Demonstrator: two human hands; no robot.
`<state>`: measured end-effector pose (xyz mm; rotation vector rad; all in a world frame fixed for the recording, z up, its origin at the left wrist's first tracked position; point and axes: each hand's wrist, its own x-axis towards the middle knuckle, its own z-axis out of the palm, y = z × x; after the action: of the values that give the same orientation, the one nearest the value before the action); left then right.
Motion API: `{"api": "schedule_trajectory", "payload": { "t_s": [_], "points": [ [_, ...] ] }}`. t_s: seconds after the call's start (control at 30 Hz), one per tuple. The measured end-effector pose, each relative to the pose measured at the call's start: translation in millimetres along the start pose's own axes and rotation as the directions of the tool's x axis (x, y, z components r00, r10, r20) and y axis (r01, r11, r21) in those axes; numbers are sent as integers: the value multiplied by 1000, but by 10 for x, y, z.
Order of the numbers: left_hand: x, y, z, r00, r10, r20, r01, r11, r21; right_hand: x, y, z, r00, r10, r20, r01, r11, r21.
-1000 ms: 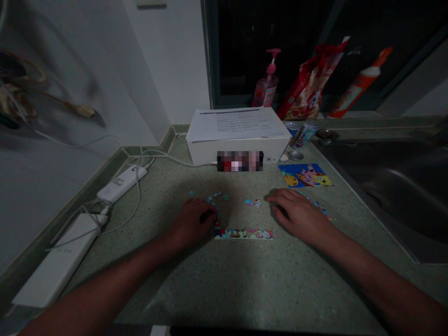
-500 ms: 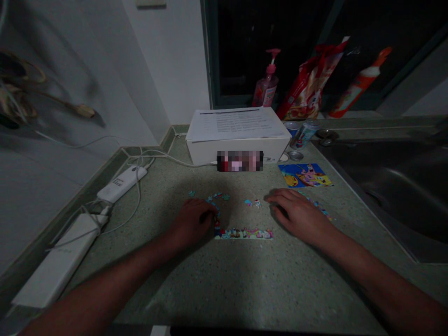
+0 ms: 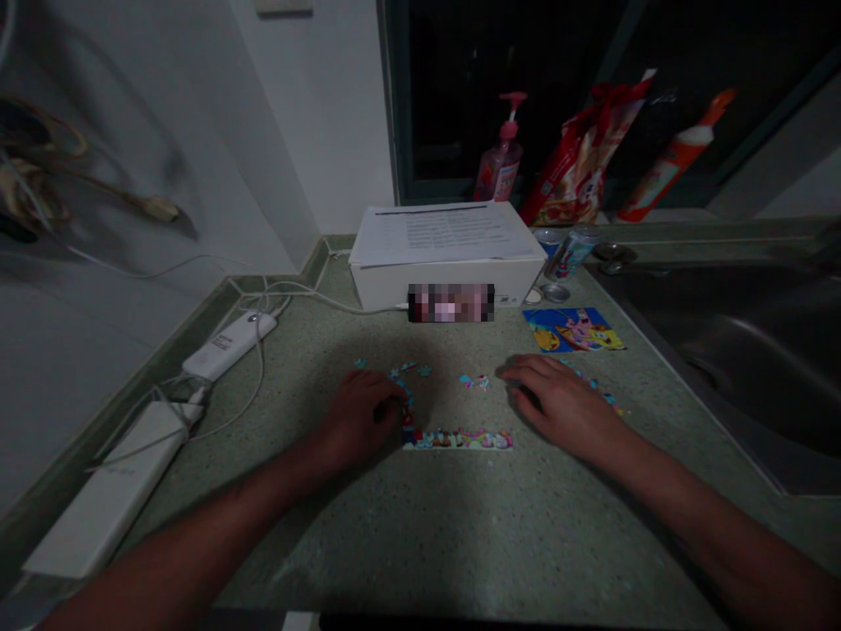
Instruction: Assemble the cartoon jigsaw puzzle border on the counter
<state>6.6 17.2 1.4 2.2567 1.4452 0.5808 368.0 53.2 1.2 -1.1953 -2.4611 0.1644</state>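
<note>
My left hand (image 3: 360, 410) rests on the counter with its fingers curled and thumb and forefinger closing at the left column of joined puzzle pieces (image 3: 407, 414). What lies under those fingertips is mostly hidden. From the foot of that column a joined bottom row of colourful pieces (image 3: 463, 439) runs right. Stretched fingers and a separate thumb show on my right hand (image 3: 558, 396), which lies on the counter holding nothing. Just left of its fingertips are a couple of loose pieces (image 3: 474, 381). Another line of pieces (image 3: 595, 386) is partly covered by this hand.
More loose pieces (image 3: 413, 368) lie beyond my left hand. A cartoon picture card (image 3: 573, 329) is near the sink (image 3: 736, 350). Behind stands a white box (image 3: 447, 241) with a phone (image 3: 451, 303) against it. Cans (image 3: 571, 252) stand right, power strips (image 3: 118, 491) left.
My left hand shifts very slightly at the left column of puzzle pieces. My right hand stays almost still.
</note>
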Motion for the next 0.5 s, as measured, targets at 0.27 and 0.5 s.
{"api": "schedule_trajectory", "payload": {
  "t_s": [0.27,0.5],
  "points": [
    [-27,17,-74,982,188,26,-189,979,79,-10,19,17,1000,-19,-6,19,1000,-23],
    [-37,8,-95,971,235,52,-238,967,86,-7,13,7,1000,-20,12,20,999,-25]
  ]
}}
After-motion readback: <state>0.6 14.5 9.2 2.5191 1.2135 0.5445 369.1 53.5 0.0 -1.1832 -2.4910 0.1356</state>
